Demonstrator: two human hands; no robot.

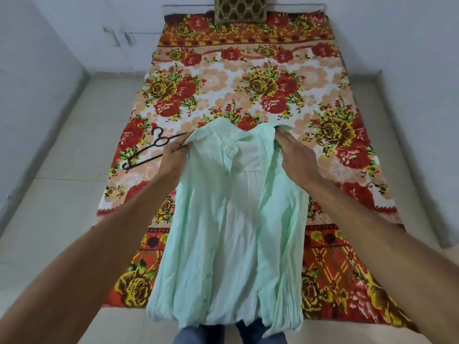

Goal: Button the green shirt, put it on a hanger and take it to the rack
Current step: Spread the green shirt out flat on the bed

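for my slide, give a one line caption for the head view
Both hands, left hand and right hand, hold the unbuttoned green shirt over a floral bed, hanger nearby.

blanket (248, 70) beyond shirt: open | hanger (149, 151) beside left hand (173, 155)

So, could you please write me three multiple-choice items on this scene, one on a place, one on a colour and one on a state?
1. Where does the hanger lie?
A. On the floral bedspread, left of the shirt
B. On the floor tiles
C. Inside the shirt

2. What colour is the shirt?
A. Dark blue
B. Pale mint green
C. Red

3. How is the shirt front?
A. Buttoned to the collar
B. Open, with the inside showing
C. Folded into a square

Key: 1 A, the dark hanger rests on the bedspread beside the left hand. 2 B, the cloth is light green. 3 B, both hands, the right hand too, hold the shoulders apart and the paler lining shows between the front panels.
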